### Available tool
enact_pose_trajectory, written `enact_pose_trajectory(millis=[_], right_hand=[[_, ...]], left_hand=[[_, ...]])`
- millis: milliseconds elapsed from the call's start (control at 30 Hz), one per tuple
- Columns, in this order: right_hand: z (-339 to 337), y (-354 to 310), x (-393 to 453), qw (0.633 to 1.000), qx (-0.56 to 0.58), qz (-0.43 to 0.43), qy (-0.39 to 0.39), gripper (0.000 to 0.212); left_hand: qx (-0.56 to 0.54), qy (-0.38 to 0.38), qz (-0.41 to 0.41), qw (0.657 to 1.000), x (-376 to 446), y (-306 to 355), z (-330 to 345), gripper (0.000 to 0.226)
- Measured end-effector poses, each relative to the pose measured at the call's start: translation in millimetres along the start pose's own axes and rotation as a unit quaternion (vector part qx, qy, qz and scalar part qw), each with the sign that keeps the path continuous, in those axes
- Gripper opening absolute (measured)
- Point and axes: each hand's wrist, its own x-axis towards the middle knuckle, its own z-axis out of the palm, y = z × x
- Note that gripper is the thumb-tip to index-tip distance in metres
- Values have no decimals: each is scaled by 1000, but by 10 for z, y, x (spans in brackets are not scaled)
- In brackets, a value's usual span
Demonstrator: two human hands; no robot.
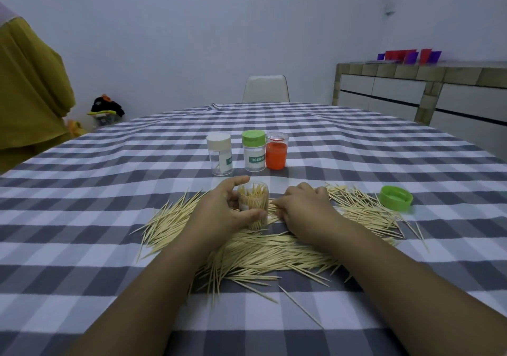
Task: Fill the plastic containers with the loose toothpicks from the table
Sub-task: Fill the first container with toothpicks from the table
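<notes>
Left hand [219,213] grips open container [253,204]; right hand [304,210] curled on loose toothpicks [260,254]; three capped jars [253,151] behind.

Both forearms reach toward twelve o'clock; the left hand [219,213] curls in a grip, the right hand [304,213] lies knuckles-up, fingers bent.
</notes>
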Motion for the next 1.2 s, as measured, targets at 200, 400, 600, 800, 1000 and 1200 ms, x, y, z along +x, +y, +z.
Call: enact_pose_trajectory(millis=[200, 400, 600, 800, 1000, 1200], right_hand=[[29, -6, -25, 998, -45, 8, 33, 36], [70, -91, -25, 999, -36, -21, 28, 45], [-28, -79, -52, 994, -105, 3, 41, 25], [-110, -5, -31, 994, -37, 81, 57, 24], [-227, 15, -33, 937, 322, 124, 63, 19], [-350, -59, -76, 799, 577, 79, 146, 18]], left_hand=[[7, -2, 2, 1000, 2, -8, 3, 74], [5, -4, 4, 1000, 8, -20, 5, 75], [11, -5, 3, 1000, 14, -48, 21, 77], [9, -9, 3, 1000, 8, -48, 8, 76], [0, -19, 10, 1000, 11, -35, 26, 76], [-15, -30, 13, 999, -5, -18, 84, 75]])
